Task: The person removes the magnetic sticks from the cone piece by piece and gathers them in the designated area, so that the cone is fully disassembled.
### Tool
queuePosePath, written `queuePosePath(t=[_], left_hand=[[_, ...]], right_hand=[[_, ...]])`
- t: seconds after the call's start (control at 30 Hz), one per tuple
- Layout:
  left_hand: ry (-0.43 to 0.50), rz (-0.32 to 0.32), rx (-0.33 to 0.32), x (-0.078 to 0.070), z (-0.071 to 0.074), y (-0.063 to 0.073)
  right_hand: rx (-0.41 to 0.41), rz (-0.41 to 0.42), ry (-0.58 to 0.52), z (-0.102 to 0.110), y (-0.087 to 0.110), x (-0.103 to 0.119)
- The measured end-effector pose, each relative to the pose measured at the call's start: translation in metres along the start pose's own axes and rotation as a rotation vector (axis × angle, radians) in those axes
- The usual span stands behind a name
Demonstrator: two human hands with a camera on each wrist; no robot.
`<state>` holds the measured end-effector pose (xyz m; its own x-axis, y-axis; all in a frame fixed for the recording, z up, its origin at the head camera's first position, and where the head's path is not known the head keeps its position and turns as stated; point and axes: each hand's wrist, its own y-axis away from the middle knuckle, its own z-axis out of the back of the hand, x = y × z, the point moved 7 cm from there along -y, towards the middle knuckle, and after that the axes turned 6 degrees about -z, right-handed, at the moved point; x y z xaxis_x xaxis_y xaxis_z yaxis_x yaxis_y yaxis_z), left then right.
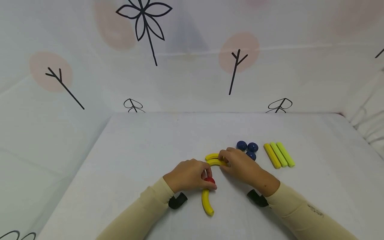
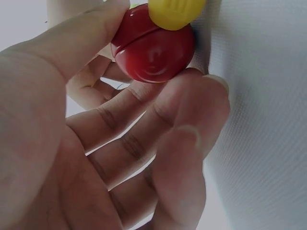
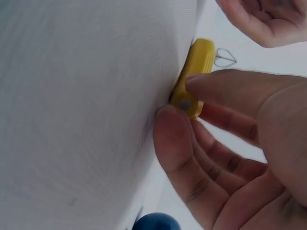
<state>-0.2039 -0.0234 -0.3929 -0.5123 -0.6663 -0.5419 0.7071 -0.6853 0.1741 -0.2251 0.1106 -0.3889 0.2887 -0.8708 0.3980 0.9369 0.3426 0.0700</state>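
Between thumb and curled fingers, my left hand (image 1: 190, 174) pinches a glossy red ball (image 2: 153, 57) with a groove across it. A curved yellow stick (image 1: 207, 202) lies on the white cloth, its far end right at the ball. Farther back, two more curved yellow sticks lie side by side. My right hand (image 1: 243, 166) pinches the right end of the nearer one (image 1: 214, 162), with thumb and fingertips at its end in the right wrist view. The farther one (image 1: 211, 156) is partly hidden behind this hand.
Three dark blue balls (image 1: 241, 145) sit just beyond my right hand. Right of them lie a straight yellow stick (image 1: 272, 156) and two yellow-green sticks (image 1: 285, 154). A white patterned cloth wall (image 1: 186, 83) rises behind the table. Dark wrist devices (image 1: 178, 201) show under both wrists.
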Motion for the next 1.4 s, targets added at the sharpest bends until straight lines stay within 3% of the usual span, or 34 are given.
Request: queuePosePath(t=[0.33, 0.57, 0.73, 0.9, 1.23, 1.4], left_hand=[[-0.008, 0.008, -0.021, 0.000, -0.002, -0.003], [-0.016, -0.018, -0.080, -0.003, 0.002, -0.008], [0.021, -0.019, -0.077, -0.001, 0.000, -0.009], [0.042, -0.012, -0.040, 0.000, -0.001, -0.007], [-0.072, 0.024, 0.043, 0.007, -0.002, 0.002], [-0.094, 0.030, 0.074, 0.007, -0.006, 0.003]], right_hand=[[-0.026, -0.044, -0.023, 0.002, -0.001, -0.005], [-0.041, -0.041, -0.068, 0.018, 0.006, -0.011], [0.096, 0.007, -0.187, 0.019, 0.012, -0.012], [0.227, 0.075, -0.223, 0.012, 0.014, -0.009], [0.353, 0.066, -0.247, -0.005, 0.015, -0.005], [0.424, 0.103, -0.297, -0.009, 0.019, 0.001]])
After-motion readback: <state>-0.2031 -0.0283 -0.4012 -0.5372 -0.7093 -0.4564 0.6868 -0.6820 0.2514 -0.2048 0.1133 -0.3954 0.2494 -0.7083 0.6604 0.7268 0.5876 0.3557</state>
